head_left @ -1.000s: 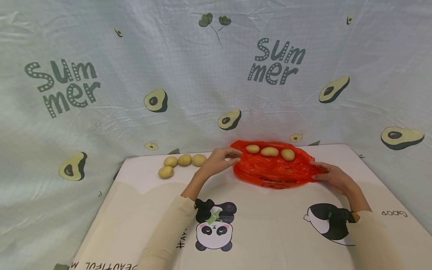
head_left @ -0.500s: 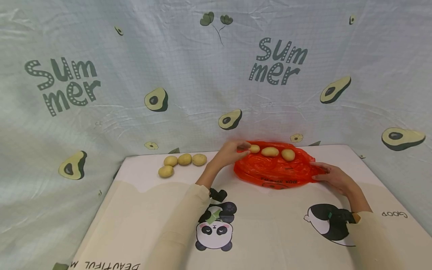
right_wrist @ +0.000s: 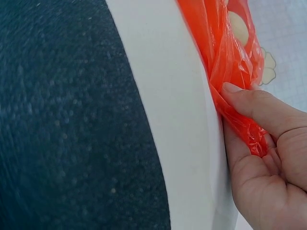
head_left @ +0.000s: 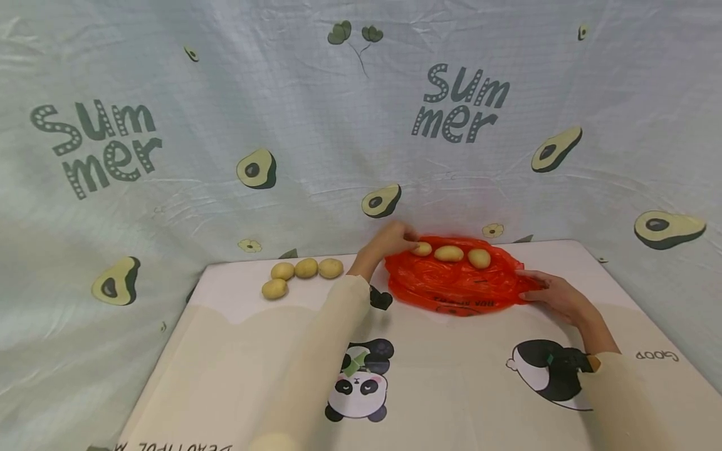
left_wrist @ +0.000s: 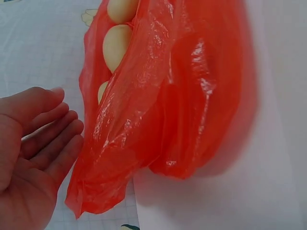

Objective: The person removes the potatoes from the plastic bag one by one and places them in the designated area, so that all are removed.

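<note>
A red plastic bag [head_left: 451, 289] with dark printing lies near the back of the table. Three potatoes sit in a row at its far side: a left one [head_left: 422, 249], a longer middle one [head_left: 449, 254] and a rounder right one [head_left: 479, 259]. My left hand [head_left: 393, 240] is at the bag's far left corner, close to the left potato. Seen from the left wrist, that hand [left_wrist: 43, 143] has relaxed, slightly bent fingers beside the bag's edge and holds nothing. My right hand [head_left: 558, 298] grips the bag's right end; the right wrist view has red plastic [right_wrist: 249, 127] between thumb and fingers.
Several loose potatoes [head_left: 306, 268] lie left of the bag on the pale printed tablecloth [head_left: 451, 376]. Behind the table's far edge hangs a light curtain [head_left: 304, 125] with avocado prints.
My left hand has moved right and away along the bag's left side, from its edge to the far corner by the left potato. The right hand keeps its grip in place.
</note>
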Motion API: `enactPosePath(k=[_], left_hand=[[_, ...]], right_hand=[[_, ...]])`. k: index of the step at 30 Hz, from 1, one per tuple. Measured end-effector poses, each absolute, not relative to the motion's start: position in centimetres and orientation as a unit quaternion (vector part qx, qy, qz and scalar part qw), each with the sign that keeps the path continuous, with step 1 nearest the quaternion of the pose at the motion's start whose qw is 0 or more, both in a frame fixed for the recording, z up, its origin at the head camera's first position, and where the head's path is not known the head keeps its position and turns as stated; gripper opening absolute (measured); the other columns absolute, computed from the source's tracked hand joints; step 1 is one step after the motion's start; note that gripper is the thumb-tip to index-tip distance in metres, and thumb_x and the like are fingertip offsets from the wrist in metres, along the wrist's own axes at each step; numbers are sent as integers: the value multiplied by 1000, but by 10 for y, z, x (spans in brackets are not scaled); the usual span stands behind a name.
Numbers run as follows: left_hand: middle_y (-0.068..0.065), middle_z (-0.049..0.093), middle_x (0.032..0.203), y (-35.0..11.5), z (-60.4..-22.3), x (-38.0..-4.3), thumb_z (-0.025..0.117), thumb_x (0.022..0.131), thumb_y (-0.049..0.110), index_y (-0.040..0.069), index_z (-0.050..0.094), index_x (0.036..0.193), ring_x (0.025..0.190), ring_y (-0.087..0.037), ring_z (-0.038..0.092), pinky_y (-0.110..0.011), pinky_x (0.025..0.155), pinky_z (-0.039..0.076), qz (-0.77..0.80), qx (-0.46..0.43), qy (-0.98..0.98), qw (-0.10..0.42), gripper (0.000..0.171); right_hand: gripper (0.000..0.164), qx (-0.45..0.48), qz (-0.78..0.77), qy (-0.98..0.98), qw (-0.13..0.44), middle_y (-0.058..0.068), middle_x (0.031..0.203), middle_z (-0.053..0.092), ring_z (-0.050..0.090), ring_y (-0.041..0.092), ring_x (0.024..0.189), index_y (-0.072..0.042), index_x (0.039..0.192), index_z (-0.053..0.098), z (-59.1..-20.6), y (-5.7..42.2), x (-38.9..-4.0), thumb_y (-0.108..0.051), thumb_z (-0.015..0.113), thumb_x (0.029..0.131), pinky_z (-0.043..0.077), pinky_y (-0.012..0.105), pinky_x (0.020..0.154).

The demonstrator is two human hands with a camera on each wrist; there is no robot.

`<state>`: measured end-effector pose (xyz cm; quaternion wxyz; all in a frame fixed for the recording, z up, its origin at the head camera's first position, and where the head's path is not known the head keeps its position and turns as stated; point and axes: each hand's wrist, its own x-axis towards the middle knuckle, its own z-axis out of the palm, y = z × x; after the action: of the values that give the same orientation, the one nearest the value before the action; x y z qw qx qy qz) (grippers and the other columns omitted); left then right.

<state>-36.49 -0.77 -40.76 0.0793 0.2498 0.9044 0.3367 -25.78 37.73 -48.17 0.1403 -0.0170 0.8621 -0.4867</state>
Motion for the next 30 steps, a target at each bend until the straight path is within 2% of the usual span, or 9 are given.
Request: enactPosePath(k=[3,8,13,21,26,30], left_hand=[[-3,72,95,-4,-408,-370,73,96,21,6,77,112,85,-20,60,-26,79,54,321,254,908,86,22],[-5,72,110,4,-409,-374,72,97,22,6,73,121,97,-20,60,-30,92,52,295,267,912,103,30],[-7,68,114,12,-415,-373,70,97,18,5,70,124,102,-22,57,-32,96,51,312,226,913,135,30],[-6,66,119,30,-429,-373,73,93,7,7,67,125,105,-21,55,-29,99,48,237,191,948,94,33],[-6,64,112,36,-435,-370,77,91,17,8,65,118,102,-21,54,-28,94,47,239,183,950,78,32],[-6,61,107,40,-436,-369,78,91,20,8,64,116,100,-21,52,-28,90,47,246,180,949,76,31]], right_hand=[[67,-20,-487,862,140,35,161,17,20,54,144,-3,158,31,-481,377,-258,-13,64,100,33,61,112],[67,-20,-490,860,140,34,161,17,20,54,144,-3,158,31,-482,377,-258,-12,63,100,33,60,112],[66,-18,-490,860,140,34,161,17,20,54,144,-3,158,31,-483,378,-258,-11,63,100,34,60,111],[69,-9,-502,853,142,34,161,16,20,54,144,-2,158,31,-484,375,-260,-12,65,99,34,60,112],[69,-6,-502,852,146,34,161,16,19,54,145,-2,158,31,-482,375,-259,-10,65,98,34,61,112],[70,-5,-501,853,147,35,161,17,20,54,144,-1,157,31,-480,376,-258,-11,66,98,34,60,112]])
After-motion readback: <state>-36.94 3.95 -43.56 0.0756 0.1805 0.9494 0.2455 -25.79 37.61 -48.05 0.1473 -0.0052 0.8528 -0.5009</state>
